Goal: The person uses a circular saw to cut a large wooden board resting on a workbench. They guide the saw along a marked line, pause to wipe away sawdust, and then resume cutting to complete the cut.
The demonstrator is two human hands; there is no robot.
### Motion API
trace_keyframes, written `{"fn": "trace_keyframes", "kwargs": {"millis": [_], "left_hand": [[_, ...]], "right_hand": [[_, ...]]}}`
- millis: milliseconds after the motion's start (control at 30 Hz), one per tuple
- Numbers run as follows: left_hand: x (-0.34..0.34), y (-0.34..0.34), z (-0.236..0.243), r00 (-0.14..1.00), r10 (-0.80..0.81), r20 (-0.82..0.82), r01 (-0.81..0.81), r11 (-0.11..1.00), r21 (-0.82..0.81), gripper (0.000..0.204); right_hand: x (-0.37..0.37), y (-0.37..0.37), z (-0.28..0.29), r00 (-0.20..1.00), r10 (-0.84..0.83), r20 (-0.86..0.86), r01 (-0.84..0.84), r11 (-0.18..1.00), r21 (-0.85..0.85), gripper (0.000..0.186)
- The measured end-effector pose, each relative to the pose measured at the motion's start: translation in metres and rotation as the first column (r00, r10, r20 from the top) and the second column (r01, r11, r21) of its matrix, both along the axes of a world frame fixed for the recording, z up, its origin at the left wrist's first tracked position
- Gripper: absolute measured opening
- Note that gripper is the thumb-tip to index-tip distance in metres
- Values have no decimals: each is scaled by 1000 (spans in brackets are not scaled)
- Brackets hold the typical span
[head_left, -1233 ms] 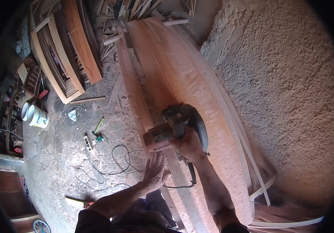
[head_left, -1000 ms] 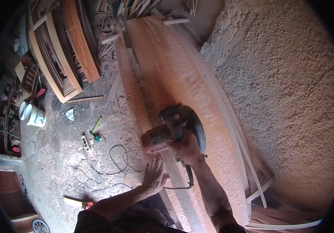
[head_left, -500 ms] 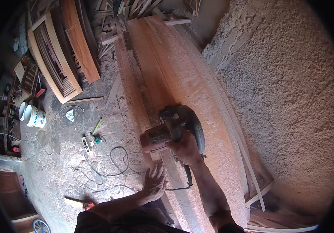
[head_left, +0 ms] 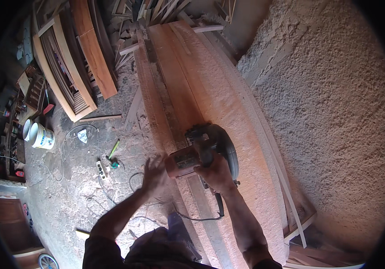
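Note:
My right hand [head_left: 217, 172] is wrapped round the rear handle of a circular saw [head_left: 192, 157] with a red motor housing and a dark blade guard. The saw rests on a long wooden board [head_left: 237, 134] thick with sawdust, and a straight line runs along the board ahead of it. Just left of the motor, my left hand [head_left: 154, 172] is raised off the wood, fingers apart and slightly blurred, holding nothing. The saw's cord [head_left: 201, 219] trails from behind the handle toward the left. The blade is hidden under the saw.
A power strip [head_left: 101, 170] and a green-handled tool [head_left: 113, 152] lie on the dusty floor at left. White buckets [head_left: 42, 136] stand farther left. Wooden frames [head_left: 62, 67] lean at the upper left. Sawdust [head_left: 322, 103] is heaped along the right; thin offcuts [head_left: 286, 188] lie beside the board.
My left hand has lifted from the wood behind the saw and moved forward and left, beside the motor. The right hand keeps its grip; the saw looks nearly unmoved on the board.

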State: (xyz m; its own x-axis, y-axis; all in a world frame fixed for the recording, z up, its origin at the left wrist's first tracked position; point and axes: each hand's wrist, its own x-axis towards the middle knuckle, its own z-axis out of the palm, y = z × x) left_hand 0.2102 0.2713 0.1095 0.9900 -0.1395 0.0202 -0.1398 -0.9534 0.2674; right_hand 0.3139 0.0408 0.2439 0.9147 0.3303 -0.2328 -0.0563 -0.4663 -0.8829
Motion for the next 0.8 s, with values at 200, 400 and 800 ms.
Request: {"fn": "trace_keyframes", "kwargs": {"millis": [200,400,800], "left_hand": [[141,81,-9,992,48,-119,-40,997,72,78],[144,60,-5,963,90,-254,-92,996,3,80],[140,73,-32,978,109,-177,-117,992,-37,82]], "right_hand": [[-3,8,2,1000,22,6,-22,999,-31,44],[2,3,4,998,23,-60,-27,997,-69,46],[25,28,8,1000,19,-22,-20,999,-30,41]]}}
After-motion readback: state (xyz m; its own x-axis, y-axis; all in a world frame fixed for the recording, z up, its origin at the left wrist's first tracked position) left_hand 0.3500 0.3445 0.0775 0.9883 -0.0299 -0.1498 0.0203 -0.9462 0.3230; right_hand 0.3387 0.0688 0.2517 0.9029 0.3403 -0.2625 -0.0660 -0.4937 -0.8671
